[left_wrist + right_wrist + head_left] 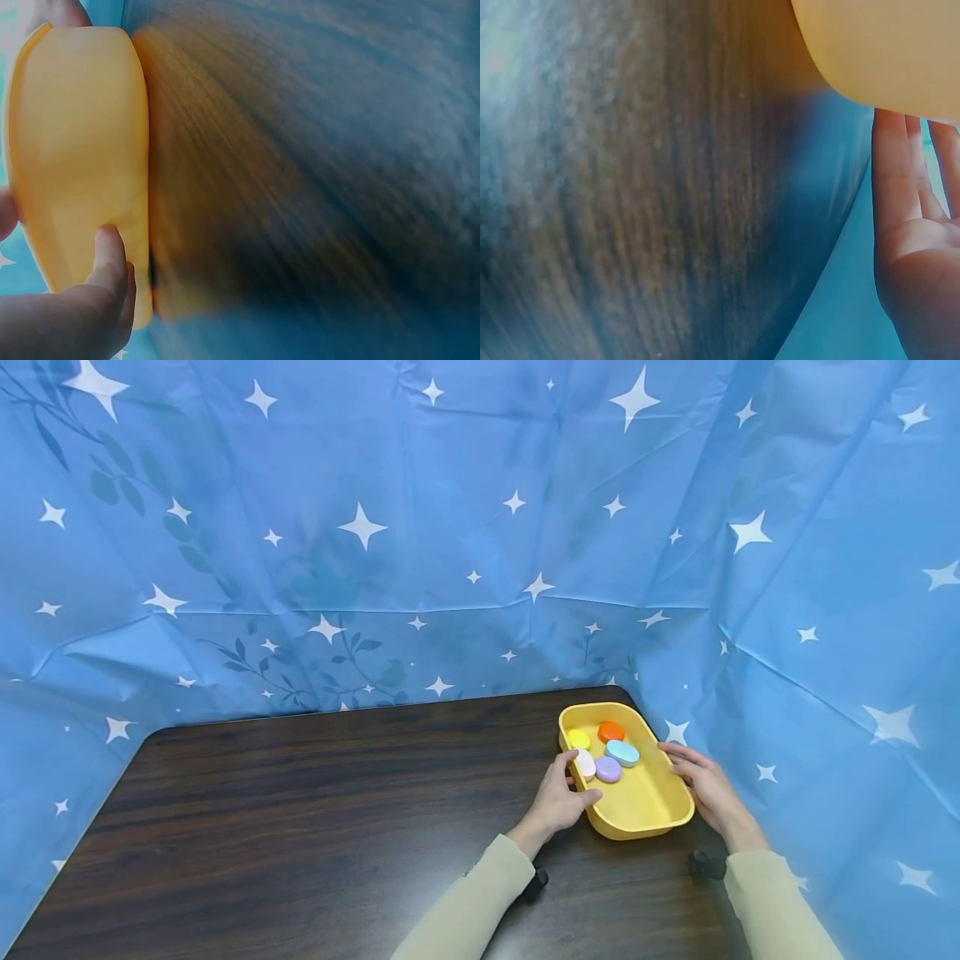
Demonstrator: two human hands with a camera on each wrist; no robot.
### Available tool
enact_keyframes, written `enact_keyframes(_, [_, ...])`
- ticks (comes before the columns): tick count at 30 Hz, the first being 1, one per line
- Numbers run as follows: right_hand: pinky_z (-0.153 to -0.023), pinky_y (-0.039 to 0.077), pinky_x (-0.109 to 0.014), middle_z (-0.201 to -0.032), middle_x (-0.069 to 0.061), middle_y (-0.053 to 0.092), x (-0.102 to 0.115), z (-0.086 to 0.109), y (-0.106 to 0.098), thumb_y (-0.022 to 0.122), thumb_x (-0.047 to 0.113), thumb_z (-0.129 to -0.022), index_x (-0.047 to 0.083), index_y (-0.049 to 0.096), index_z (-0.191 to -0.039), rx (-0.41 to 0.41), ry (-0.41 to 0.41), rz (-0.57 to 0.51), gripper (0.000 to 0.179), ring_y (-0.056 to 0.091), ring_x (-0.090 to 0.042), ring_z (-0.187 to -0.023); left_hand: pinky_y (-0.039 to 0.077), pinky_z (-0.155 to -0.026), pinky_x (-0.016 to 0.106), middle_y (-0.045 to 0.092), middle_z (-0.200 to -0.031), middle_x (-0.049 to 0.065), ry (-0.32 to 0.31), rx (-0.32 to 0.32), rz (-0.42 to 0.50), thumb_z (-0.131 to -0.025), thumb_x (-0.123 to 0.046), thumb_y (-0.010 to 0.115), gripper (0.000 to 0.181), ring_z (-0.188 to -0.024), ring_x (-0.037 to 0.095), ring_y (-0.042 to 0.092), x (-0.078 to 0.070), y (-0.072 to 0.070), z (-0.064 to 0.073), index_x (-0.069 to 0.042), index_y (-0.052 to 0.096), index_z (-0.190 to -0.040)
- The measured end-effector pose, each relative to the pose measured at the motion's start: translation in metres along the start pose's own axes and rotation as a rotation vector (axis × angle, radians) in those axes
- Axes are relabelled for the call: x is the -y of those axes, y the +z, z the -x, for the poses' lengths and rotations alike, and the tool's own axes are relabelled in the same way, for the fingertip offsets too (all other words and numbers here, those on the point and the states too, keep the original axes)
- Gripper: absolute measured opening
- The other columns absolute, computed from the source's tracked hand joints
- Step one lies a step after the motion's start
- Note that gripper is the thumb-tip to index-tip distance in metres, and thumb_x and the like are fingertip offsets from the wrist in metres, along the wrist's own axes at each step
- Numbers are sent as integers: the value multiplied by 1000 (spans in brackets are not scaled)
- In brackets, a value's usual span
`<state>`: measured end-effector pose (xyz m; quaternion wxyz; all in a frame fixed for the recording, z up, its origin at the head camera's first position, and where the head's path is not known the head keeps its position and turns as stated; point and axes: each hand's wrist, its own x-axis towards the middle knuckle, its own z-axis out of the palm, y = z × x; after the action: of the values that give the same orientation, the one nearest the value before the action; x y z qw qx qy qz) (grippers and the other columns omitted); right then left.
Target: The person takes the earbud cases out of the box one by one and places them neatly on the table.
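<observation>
Blue fabric backdrop (465, 510), printed with white four-pointed stars and leafy sprigs, hangs behind and to the right of the yellow tray (645, 806). Dark wood-grain bench (315, 818) extends mainly to the left of the tray, which is located at the bench's right end; whether the tray base touches the bench cannot be determined. Pale sleeves (480, 893) enter from the near side of the tray. The tray is open-topped, with rounded corners.

Left hand (557, 797): grips the left wall of the tray, thumb at the rim toward the near corner, index fingertip over the rim, another finger against the outer wall. Right hand (708, 789): touches the right wall of the tray with nearly straight, slightly spread fingers; the tray conceals the fingertips in the right wrist view.

Five rounded pieces lie inside the tray, toward its back: light blue piece (622, 753) at right, orange piece (611, 732) behind it, lilac piece (608, 769) nearest the middle of the tray, white piece (584, 765) against the left wall, yellow piece (578, 739) in the back left corner.
</observation>
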<state>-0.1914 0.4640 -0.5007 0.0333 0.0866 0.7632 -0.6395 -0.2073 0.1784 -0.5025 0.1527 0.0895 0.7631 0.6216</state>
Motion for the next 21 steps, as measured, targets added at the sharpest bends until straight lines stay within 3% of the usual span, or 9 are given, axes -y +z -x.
enact_keyframes(7, [-85, 56, -27, -122, 19, 60, 0, 0, 3, 50, 12, -106, 5, 46, -151, 31, -17, -37, 46, 63, -1, -107, 53, -94, 39, 47, -146, 3, -9, 7, 14, -90, -16, 80, 65, -121, 25, 54, 3, -6, 1, -25, 47, -145])
enact_keyframes(21, [-87, 56, -28, -129, 14, 60, 0, 0, 9, 50, 12, -106, 1, 41, -152, 74, -24, -42, 48, 63, -4, -110, 54, -93, 40, 49, -145, 3, -24, 4, 33, -89, -14, 80, 63, -119, 26, 55, 4, -17, 2, -25, 50, -143])
